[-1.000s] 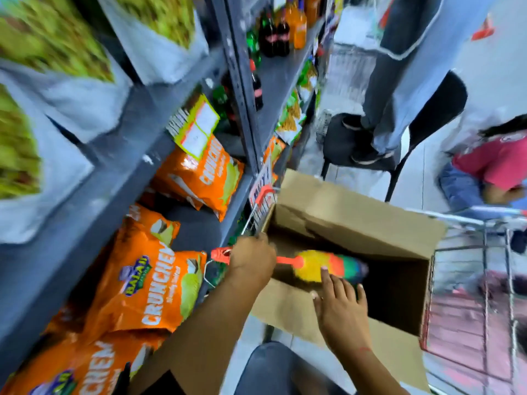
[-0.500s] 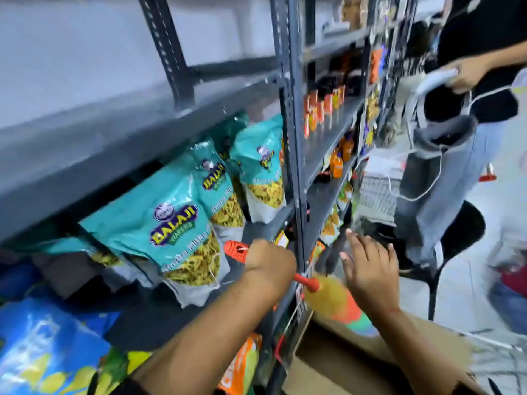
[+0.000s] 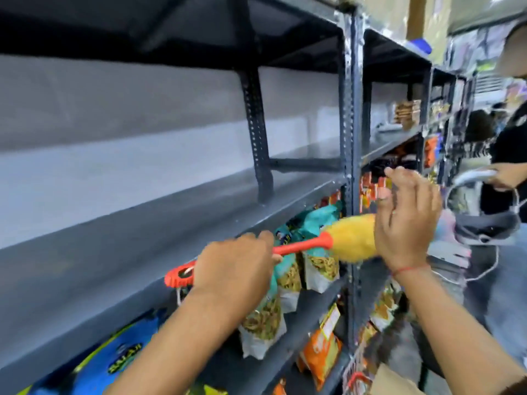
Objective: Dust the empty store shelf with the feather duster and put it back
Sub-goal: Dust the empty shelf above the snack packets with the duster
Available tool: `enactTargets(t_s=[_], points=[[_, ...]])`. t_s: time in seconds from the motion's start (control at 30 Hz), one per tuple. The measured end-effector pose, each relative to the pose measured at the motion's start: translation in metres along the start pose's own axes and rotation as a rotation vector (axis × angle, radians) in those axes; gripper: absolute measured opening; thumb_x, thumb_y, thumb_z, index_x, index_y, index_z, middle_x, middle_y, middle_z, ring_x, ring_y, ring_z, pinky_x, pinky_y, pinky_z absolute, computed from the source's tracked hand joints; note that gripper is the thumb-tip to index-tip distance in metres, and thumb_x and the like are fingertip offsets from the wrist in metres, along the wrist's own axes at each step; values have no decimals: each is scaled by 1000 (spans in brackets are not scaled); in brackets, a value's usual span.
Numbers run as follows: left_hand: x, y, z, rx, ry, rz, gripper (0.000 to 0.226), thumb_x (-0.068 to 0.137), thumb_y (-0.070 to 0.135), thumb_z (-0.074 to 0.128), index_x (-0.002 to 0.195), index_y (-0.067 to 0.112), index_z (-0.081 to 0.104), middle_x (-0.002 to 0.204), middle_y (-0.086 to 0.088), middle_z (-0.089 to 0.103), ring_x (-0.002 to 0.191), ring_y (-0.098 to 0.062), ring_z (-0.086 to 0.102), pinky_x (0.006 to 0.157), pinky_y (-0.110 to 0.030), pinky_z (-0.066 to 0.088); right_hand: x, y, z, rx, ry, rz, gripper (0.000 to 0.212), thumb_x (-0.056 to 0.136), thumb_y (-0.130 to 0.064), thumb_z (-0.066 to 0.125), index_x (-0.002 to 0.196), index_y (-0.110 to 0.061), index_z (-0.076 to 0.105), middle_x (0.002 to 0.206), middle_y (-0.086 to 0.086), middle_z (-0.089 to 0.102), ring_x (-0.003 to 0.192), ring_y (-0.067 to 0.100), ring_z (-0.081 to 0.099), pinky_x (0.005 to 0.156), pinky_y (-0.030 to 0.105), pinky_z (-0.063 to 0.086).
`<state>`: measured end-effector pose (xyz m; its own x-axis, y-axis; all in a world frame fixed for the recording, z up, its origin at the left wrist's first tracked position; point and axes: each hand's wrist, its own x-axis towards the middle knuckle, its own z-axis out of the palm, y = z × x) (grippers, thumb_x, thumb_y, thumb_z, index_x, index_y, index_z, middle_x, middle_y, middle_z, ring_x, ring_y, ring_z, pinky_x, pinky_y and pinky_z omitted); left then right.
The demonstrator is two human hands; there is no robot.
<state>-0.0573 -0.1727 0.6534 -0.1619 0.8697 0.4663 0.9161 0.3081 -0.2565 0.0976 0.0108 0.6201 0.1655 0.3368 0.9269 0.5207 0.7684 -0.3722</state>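
Observation:
My left hand (image 3: 233,266) grips the orange handle of the feather duster (image 3: 350,238), held level just in front of the empty grey shelf (image 3: 114,238). The duster's yellow head points right, and the rest of the head is hidden behind my right hand (image 3: 407,220). That hand hovers at the head with its fingers spread; whether it touches the feathers I cannot tell. The shelf board is bare, with a pale wall behind it.
Teal snack bags (image 3: 313,252) hang on the shelf below, with blue bags (image 3: 114,363) and orange bags (image 3: 322,354) lower down. A perforated upright post (image 3: 349,138) divides the bays. A cardboard box corner (image 3: 390,380) shows at bottom right. A person (image 3: 510,155) stands at right.
The view has risen from the cardboard box and lower snack shelves to the empty shelf. My left hand lifted the duster out of the box to shelf height, and my right hand followed its head.

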Motion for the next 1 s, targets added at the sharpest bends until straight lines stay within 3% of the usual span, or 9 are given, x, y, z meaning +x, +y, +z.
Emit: enactTargets(t_s=[0.2,0.33,0.4,0.47,0.57,0.7,0.83,0.93,1.0], points=[[-39,-60,-44,43,30,-293,35,89,58,28,98,28,45,102,3,65,94,-24,65,61,-32,35,22,-56,19,228,221,-35,35,90,-20,40,106,7,57,105,30,58,103,32,48,92,42,35],[-66,-85,-51,37,6,-486,41,88,61,23,96,30,49,92,3,66,87,-23,66,61,-33,40,11,-69,46,427,284,209,31,91,-18,40,93,9,54,91,31,57,87,33,47,79,36,35],[-72,-91,-47,39,0,-573,40,89,60,24,92,30,50,82,3,62,84,-23,66,59,-31,39,-1,-75,67,543,209,328,34,90,-23,39,92,8,53,92,30,55,86,40,49,78,46,38],[-70,-93,-41,82,-15,-610,39,90,59,25,92,30,51,83,4,63,84,-22,67,60,-31,41,-16,-79,89,568,47,367,44,89,-33,37,99,6,53,98,28,55,92,41,50,81,47,38],[-54,-101,-34,180,-70,-575,41,90,59,26,100,31,54,98,6,67,93,-18,66,70,-30,49,-26,-83,119,542,-204,241,61,88,-50,35,118,1,49,117,25,54,109,39,47,93,45,36],[-44,-131,-34,174,-145,-597,39,89,61,31,106,37,57,103,7,67,98,-18,64,75,-30,49,-32,-80,151,417,-468,34,83,86,-67,11,137,-7,33,142,20,37,134,36,26,109,53,15],[-35,-134,-33,339,-44,-630,38,89,60,30,104,38,56,94,7,68,89,-16,67,66,-28,48,-36,-77,161,413,-408,1,70,90,-60,18,137,-9,32,142,12,35,134,33,21,107,59,18],[-34,-126,-25,235,-63,-640,37,86,64,33,104,42,57,96,8,68,90,-17,67,62,-30,45,-39,-75,162,424,-376,-4,69,90,-61,14,139,-13,22,145,8,25,136,32,14,109,56,13],[-35,-125,-27,157,-129,-649,37,84,65,36,110,47,56,107,11,67,100,-16,63,70,-30,48,-39,-74,163,437,-373,-4,69,90,-61,14,140,-13,17,146,10,19,137,33,10,110,55,10]])
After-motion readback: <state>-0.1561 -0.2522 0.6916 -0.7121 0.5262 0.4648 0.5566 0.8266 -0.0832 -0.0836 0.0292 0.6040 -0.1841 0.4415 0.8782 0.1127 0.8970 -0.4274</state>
